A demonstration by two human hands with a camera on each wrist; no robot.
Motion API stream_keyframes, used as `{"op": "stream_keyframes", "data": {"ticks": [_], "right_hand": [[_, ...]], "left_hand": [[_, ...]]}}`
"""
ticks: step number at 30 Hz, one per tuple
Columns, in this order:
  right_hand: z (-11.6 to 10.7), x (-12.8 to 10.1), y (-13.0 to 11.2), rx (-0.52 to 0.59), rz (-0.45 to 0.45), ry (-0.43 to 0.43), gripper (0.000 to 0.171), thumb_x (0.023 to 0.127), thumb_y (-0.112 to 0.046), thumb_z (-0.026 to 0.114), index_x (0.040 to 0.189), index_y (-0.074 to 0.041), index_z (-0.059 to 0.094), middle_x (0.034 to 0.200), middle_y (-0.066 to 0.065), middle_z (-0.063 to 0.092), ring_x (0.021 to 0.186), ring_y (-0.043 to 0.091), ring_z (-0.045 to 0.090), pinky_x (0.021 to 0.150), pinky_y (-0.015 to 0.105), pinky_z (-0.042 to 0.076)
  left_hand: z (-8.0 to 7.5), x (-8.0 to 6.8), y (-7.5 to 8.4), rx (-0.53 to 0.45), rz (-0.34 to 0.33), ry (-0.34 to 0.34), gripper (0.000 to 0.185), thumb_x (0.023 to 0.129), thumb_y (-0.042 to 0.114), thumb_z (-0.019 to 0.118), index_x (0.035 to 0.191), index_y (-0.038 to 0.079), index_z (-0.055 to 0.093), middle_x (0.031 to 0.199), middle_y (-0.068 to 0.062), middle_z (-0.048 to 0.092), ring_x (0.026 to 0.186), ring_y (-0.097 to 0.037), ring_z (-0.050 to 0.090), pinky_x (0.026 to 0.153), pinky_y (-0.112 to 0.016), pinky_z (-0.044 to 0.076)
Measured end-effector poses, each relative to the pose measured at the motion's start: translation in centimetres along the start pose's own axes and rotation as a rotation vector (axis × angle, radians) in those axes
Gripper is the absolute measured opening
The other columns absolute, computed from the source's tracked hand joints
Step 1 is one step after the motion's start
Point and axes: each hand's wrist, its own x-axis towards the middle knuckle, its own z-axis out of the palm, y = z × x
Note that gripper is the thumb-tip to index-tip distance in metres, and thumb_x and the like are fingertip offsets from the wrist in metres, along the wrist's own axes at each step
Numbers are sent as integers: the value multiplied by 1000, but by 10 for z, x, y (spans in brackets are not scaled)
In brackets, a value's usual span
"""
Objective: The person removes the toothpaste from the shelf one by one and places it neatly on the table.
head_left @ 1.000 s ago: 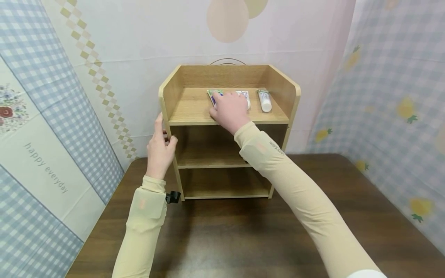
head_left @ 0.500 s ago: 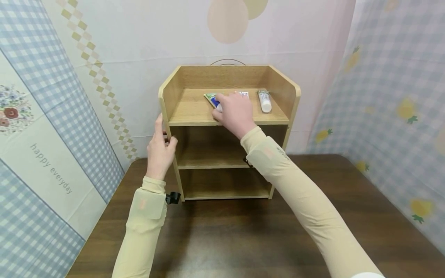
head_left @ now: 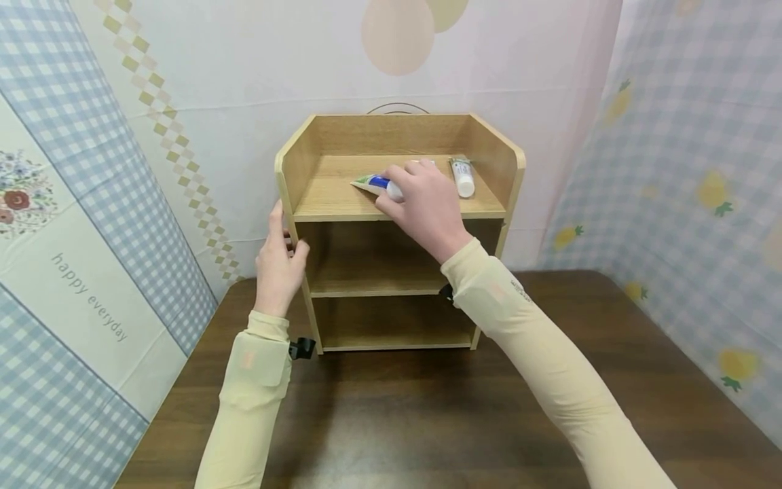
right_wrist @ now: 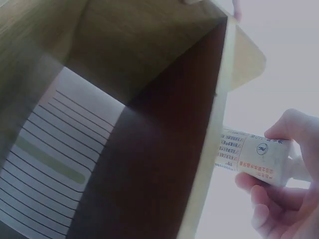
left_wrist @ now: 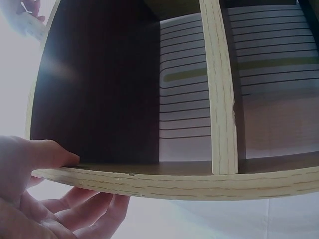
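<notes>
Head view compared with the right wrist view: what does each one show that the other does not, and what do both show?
Only the head view shows the left hand gripping the shelf unit's left panel, a second tube lying on the top shelf, and the dark table.

Only the right wrist view shows the printed text on the held tube and the striped backdrop behind the shelves.

Both show the right hand holding that tube beside the wooden shelf unit.

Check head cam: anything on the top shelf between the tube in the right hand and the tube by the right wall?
Head view: between the held tube and the white tube sits the right hand, mostly hiding another tube.
</notes>
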Motion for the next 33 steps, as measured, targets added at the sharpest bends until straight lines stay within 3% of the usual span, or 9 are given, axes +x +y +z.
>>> {"op": "stream_keyframes", "data": {"ticks": [8, 14, 20, 26, 33], "right_hand": [[-12, -10, 3, 79, -56, 37, 20, 88, -22, 62, 102, -9, 70, 84, 10, 66, 78, 26, 54, 61, 33, 43], [-12, -16, 13, 106, -101, 88, 20, 88, -22, 65, 100, -8, 72, 85, 10, 70, 76, 26, 55, 63, 34, 45], [-13, -23, 18, 89, -144, 156, 19, 87, -22, 64, 98, -9, 73, 80, 8, 71, 70, 24, 55, 58, 32, 43], [-17, -32, 20, 103, -154, 191, 21, 88, -24, 64, 101, -9, 73, 82, 8, 71, 68, 22, 52, 54, 29, 40], [-22, -40, 20, 131, -152, 229, 19, 87, -22, 66, 99, -8, 73, 87, 9, 74, 71, 23, 55, 59, 30, 44]], "left_hand": [[2, 1, 1, 0, -7, 7, 71, 90, 12, 50, 151, 36, 23, 111, -21, 61, 95, -39, 63, 79, -55, 47], [5, 2, 2, 3, -6, 11, 72, 90, 12, 50, 151, 35, 22, 111, -21, 61, 96, -39, 63, 79, -56, 47], [7, 2, 2, 15, -17, 6, 71, 91, 13, 50, 152, 36, 21, 113, -21, 60, 97, -39, 63, 80, -56, 47], [5, 2, 3, 13, -17, -2, 71, 91, 13, 50, 153, 34, 21, 114, -22, 60, 100, -40, 63, 83, -58, 46], [2, 3, 1, 9, -20, -7, 72, 91, 13, 50, 153, 34, 21, 115, -22, 60, 100, -40, 63, 84, -58, 45]]}}
